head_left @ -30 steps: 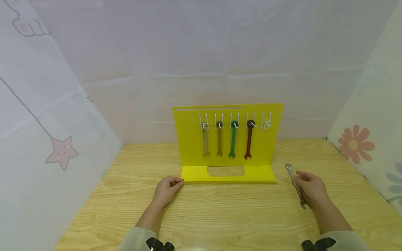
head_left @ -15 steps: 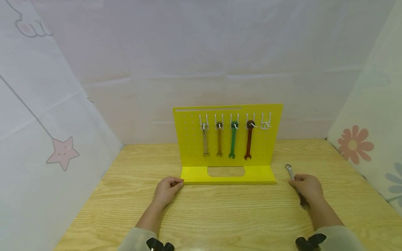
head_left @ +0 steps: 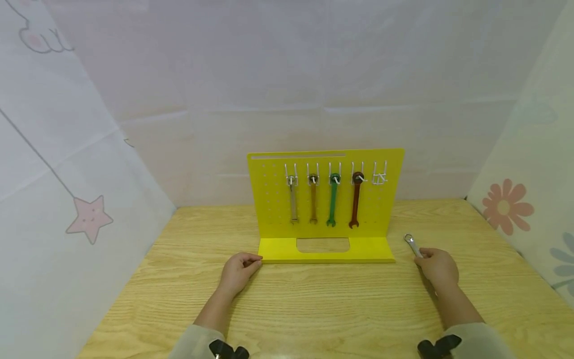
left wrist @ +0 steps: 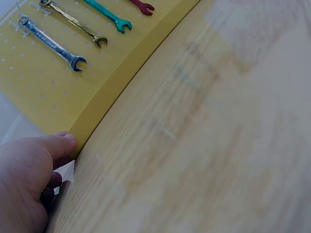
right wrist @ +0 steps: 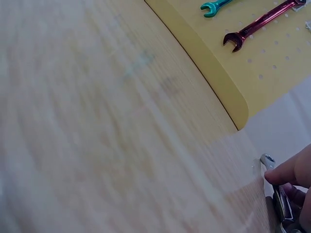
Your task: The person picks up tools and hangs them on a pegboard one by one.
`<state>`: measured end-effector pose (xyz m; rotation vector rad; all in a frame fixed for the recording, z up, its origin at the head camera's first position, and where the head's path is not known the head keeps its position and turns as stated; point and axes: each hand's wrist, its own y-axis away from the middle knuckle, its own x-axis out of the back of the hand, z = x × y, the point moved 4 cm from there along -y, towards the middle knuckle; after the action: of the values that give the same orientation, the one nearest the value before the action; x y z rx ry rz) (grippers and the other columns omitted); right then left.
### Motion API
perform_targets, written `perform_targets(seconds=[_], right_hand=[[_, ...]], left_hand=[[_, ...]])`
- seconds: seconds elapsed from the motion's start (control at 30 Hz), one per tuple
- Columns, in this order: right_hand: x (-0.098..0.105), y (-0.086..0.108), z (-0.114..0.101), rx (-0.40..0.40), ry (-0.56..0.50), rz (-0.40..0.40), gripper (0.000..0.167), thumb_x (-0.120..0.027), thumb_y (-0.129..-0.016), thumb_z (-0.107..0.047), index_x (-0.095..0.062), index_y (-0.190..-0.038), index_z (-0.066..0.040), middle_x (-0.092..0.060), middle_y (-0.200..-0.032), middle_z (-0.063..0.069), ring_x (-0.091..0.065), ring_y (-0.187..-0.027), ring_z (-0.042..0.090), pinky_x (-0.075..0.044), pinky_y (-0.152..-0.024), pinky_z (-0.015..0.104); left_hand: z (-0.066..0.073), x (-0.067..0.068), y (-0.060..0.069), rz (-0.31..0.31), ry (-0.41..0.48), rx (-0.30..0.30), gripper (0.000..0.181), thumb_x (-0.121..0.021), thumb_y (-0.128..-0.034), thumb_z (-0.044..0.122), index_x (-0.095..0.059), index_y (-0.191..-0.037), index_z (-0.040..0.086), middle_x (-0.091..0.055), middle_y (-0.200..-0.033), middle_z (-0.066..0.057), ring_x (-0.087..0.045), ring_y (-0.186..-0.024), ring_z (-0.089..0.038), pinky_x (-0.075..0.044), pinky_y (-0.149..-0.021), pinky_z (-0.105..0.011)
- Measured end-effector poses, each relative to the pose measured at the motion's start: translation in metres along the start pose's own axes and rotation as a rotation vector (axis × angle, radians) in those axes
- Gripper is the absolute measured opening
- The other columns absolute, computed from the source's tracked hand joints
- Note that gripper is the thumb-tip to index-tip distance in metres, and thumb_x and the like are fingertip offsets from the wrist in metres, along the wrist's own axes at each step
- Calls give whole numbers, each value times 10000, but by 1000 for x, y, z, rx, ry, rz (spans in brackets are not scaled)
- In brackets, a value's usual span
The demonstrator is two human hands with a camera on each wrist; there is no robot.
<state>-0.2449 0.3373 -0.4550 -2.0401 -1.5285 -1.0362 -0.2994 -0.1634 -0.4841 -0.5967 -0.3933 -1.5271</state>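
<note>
My right hand [head_left: 438,269] pinches a silver combination wrench [head_left: 411,244] between thumb and fingers, to the right of the yellow pegboard [head_left: 273,199]. The wrench's ring end points forward past the fingers; the hand covers much of its shank. In the right wrist view the wrench [right wrist: 282,206] shows below the thumb. At the pegboard's front left corner my left hand [head_left: 236,273] grips the edge of the base, thumb on top in the left wrist view. Silver [head_left: 293,204], gold [head_left: 313,202], green [head_left: 333,204] and red [head_left: 356,204] wrenches hang from the board's hooks.
On the board's right side, a white hook [head_left: 379,174] carries no wrench. A wood-grain table [head_left: 323,309] spreads in front of the stand. Printed cloth [head_left: 287,75] hangs behind and at both sides.
My right hand has closed its pinch on the silver wrench and shifted slightly left. The wrench's ring end has moved a little left with it. The left hand and pegboard stay put.
</note>
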Motion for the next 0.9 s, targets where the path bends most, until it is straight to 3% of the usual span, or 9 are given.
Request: perform_targets(seconds=[0.3,0.57,0.73,0.9], right_hand=[[1,-1,10,-30,-119,87,508,-627,-939,-239,-533,-1339,58,-584,-1295,287,-579,-1047,374,-441,-688,268],[1,1,7,-52,-299,60,529,-623,-955,-288,-514,-1389,-5,-590,-1302,249,-531,-1152,331,-426,-787,274],[1,3,1,-79,-420,14,583,-599,-973,-374,-455,-1454,-78,-593,-1229,52,-549,-996,103,-464,-739,222],[4,7,-8,-29,-550,-12,580,-573,-994,-339,-412,-1477,-61,-620,-1016,-195,-607,-855,-40,-521,-718,171]], left_hand=[[-1,0,0,2,-3,6,114,-716,-898,189,-771,-987,145,-693,-995,-31,-567,-839,-126,-467,-745,-267],[0,0,0,0,10,0,119,-717,-898,188,-772,-988,133,-697,-1007,-37,-565,-846,-117,-466,-758,-280],[0,0,1,-3,7,-1,123,-714,-901,190,-771,-992,129,-692,-1002,-35,-559,-842,-118,-464,-753,-280],[1,1,2,-7,6,-1,120,-712,-901,184,-770,-991,127,-689,-1003,-38,-556,-840,-121,-461,-752,-281]])
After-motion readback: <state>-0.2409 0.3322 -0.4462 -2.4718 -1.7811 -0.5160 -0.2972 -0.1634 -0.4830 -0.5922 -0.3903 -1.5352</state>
